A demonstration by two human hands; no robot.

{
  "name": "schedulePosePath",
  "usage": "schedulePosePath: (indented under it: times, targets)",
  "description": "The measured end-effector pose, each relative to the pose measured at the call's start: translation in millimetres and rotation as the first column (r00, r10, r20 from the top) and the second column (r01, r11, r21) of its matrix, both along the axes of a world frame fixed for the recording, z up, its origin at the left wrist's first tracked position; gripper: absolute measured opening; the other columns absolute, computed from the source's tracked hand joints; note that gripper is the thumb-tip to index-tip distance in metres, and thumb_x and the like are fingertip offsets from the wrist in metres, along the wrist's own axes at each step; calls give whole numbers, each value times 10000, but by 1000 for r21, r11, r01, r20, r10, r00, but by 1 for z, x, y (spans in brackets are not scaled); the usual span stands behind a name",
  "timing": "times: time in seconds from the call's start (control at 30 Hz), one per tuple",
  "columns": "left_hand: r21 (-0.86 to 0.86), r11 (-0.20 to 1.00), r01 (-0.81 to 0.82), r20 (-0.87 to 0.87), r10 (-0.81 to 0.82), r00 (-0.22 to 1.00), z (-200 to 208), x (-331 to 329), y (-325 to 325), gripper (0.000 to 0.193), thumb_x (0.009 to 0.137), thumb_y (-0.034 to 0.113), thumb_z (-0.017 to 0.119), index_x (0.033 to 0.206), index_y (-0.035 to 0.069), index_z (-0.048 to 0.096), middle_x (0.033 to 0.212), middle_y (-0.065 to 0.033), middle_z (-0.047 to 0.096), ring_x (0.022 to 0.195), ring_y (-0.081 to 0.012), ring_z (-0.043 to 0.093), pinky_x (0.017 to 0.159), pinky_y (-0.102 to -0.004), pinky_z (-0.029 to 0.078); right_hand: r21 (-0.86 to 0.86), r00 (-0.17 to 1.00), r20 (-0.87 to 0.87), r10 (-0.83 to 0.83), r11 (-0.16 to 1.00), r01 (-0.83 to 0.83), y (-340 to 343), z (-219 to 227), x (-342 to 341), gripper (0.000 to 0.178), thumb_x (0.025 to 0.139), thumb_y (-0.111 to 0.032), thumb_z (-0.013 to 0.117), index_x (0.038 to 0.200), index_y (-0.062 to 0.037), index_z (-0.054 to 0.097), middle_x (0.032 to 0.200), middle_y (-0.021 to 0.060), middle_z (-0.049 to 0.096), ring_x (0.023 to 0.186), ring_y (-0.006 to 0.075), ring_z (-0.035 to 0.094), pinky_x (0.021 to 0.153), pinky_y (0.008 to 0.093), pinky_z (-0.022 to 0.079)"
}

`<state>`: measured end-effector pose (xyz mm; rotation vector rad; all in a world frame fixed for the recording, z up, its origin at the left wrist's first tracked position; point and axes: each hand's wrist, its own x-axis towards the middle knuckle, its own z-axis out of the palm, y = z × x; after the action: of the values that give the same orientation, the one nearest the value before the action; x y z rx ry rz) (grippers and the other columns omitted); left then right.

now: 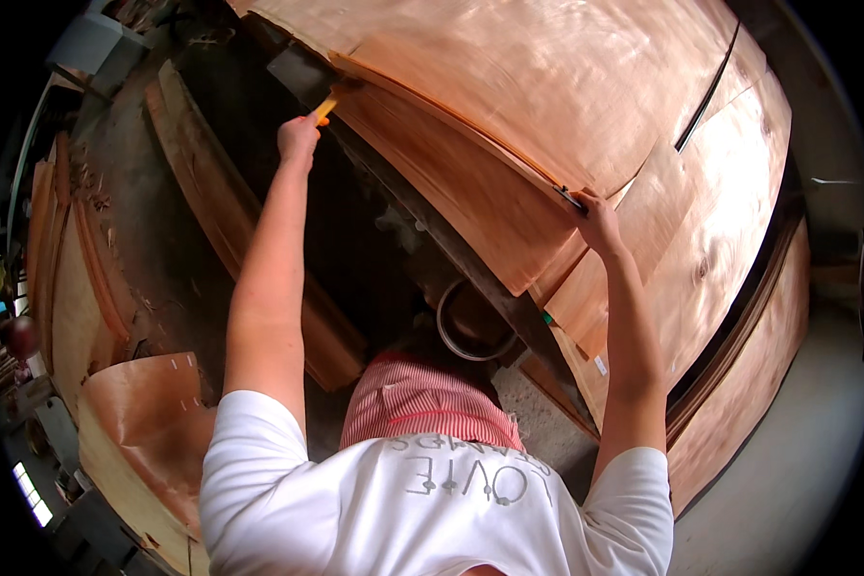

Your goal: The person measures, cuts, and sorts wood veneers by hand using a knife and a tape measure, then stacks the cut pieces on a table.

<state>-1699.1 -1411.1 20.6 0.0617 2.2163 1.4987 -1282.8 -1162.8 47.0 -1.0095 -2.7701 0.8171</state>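
My left hand [299, 140] is closed round a slim yellow-orange handle [326, 106] at the left corner of a wood veneer sheet [451, 168]; its working end is hard to make out. At the sheet's right end, my right hand [597, 223] grips a small dark metal tool [570, 198], partly hidden by the fingers. A thin orange strip or edge [470, 122] runs along the sheet's far side between both hands. The sheet lies at the near edge of a stack of large, pale brown veneer sheets [586, 67].
Smaller veneer pieces [634, 264] overlap to the right, with a dark gap [710, 91] beyond. Below the stack's edge is a round metal rim [451, 331]. Long veneer strips [206, 163] lie at left, with a curled sheet [154, 413] lower down. Scraps litter the floor [134, 221].
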Motion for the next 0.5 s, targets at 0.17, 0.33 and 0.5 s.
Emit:
schedulePosePath:
  times: [0.17, 0.33, 0.5]
  targets:
    - [-166, 978, 125, 14, -124, 992, -27, 36, -3, 302, 847, 305, 532, 778, 43, 665, 481, 28, 424, 395, -63, 339, 395, -245, 244, -10, 1000, -21, 5, 1000, -5, 1, -6, -4, 163, 780, -157, 581, 894, -62, 647, 784, 88, 554, 775, 257, 550, 680, 339, 441]
    - [-177, 888, 424, 75, -417, 906, -27, 72, -29, 268, 831, 259, 546, 742, 30, 653, 495, -8, 477, 424, -104, 435, 428, -278, 321, -12, 1000, -19, -11, 1000, 10, -2, -7, -4, 184, 809, -214, 584, 876, -53, 643, 769, 97, 548, 726, 269, 551, 642, 347, 432]
    - [-451, 834, 318, -111, -406, 907, -24, 29, -52, 289, 803, 332, 544, 736, 81, 669, 642, -97, 614, 602, -214, 596, 562, -335, 436, -9, 1000, -28, 7, 1000, -7, -2, -12, -4, 196, 813, -226, 588, 868, -44, 638, 765, 101, 543, 707, 277, 548, 629, 343, 431]
